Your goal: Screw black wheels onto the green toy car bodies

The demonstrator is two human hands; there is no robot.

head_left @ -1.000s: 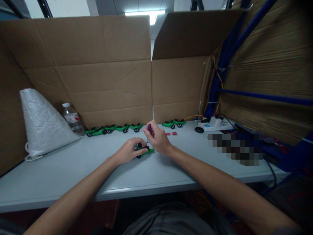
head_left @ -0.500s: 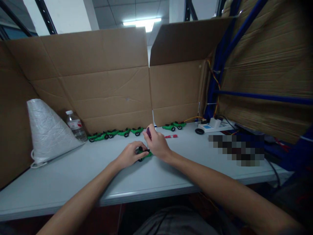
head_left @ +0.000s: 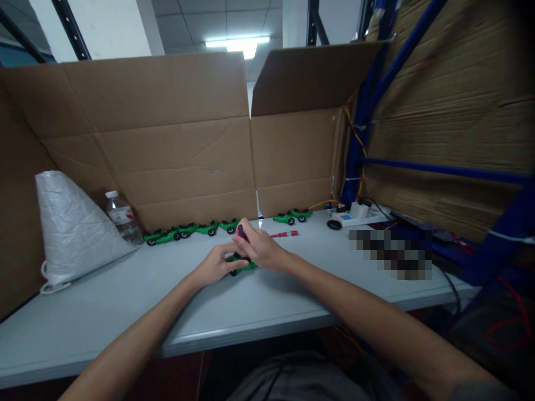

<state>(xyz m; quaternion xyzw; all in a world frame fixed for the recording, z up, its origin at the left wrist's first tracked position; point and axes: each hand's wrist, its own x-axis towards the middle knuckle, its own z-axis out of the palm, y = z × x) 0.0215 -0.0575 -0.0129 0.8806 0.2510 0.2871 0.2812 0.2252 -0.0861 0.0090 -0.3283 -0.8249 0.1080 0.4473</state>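
Green car (head_left: 246, 268), white table (head_left: 104, 289), cardboard wall (head_left: 179, 150), ceiling light (head_left: 238, 42)

From here the tabletop (head_left: 125, 303) looks smooth and faintly glossy, the cardboard wall (head_left: 175, 150) matt and creased, the silvery bag (head_left: 75, 228) crinkled, the bottle (head_left: 123, 217) clear, shiny plastic, the green toy car (head_left: 246, 267) plastic too, the blue frame (head_left: 409, 50) painted metal.

Forearms (head_left: 355, 303) angled inward, left hand (head_left: 214, 264) — fingers (head_left: 228, 248) bent, right hand (head_left: 261, 245) beside it — clenched
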